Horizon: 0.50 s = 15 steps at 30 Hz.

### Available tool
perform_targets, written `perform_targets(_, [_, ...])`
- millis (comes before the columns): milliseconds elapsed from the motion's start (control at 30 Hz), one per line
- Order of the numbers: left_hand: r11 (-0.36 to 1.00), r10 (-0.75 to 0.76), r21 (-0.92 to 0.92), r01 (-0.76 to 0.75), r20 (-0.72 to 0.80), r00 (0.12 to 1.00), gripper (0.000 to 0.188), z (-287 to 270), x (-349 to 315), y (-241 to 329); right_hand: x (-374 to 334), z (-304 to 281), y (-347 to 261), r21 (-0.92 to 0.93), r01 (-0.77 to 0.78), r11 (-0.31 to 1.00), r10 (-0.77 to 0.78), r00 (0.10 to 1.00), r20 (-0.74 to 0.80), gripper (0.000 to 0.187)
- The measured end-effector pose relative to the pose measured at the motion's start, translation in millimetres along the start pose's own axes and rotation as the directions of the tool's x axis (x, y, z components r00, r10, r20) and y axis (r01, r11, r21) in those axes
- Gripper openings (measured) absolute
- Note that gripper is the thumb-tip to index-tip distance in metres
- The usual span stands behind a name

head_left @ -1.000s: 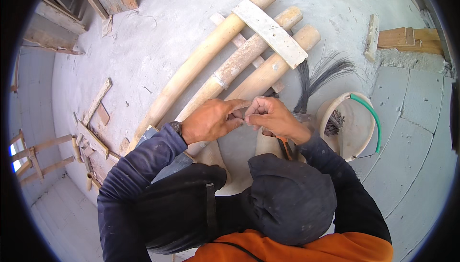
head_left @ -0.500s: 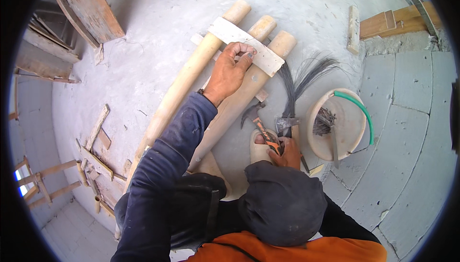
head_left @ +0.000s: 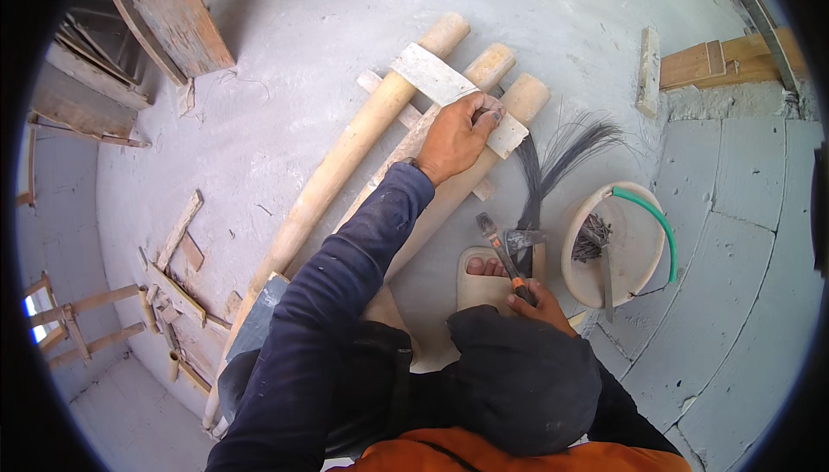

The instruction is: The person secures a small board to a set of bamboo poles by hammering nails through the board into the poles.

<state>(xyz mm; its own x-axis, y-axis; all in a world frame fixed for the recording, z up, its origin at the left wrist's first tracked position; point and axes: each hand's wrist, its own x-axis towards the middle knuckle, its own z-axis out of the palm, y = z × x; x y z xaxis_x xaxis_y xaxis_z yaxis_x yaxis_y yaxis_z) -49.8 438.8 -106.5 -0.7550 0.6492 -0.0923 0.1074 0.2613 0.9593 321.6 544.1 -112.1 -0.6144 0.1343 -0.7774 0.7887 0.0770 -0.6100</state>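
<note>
My left hand [head_left: 455, 137] rests on a whitish short plank [head_left: 429, 73] laid across three round wooden poles [head_left: 338, 165]. Its thumb and fingers are pinched near the plank's right end, above the right pole [head_left: 524, 101]; whatever is between them is too small to make out. Lower right, my right hand [head_left: 537, 306] grips a claw hammer [head_left: 504, 254] by its orange and black handle, the head pointing away from me. Beside the hammer lies a hatchet [head_left: 524, 240], next to a bundle of dark wire [head_left: 548, 180]. A second thin strip [head_left: 369, 82] runs under the poles.
A pale bucket [head_left: 567, 256] with a green handle grip [head_left: 646, 211] holds several nails [head_left: 591, 237] and a flat blade [head_left: 607, 278]. My sandalled foot [head_left: 485, 282] is close to the hammer. Scrap wood [head_left: 177, 291] lies left; boards [head_left: 177, 14] lean at far left.
My left hand has slid right along the plank toward the right pole. My right hand has drawn the hammer back and turned it, so its head has swung away from the poles.
</note>
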Motion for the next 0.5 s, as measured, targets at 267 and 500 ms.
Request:
perform_targets(267, [0.999, 0.031, 0.028, -0.033, 0.06, 0.998, 0.026, 1, 1, -5, -51, -46, -72, 0.4, 0.042, 0.915, -0.032, 0.999, -0.034, 0.033])
perform_targets(500, [0.995, 0.076, 0.064, -0.081, 0.078, 0.994, 0.027, -2, -2, -8, -42, -56, -143, 0.132, 0.273, 0.953, -0.229, 0.933, -0.277, 0.041])
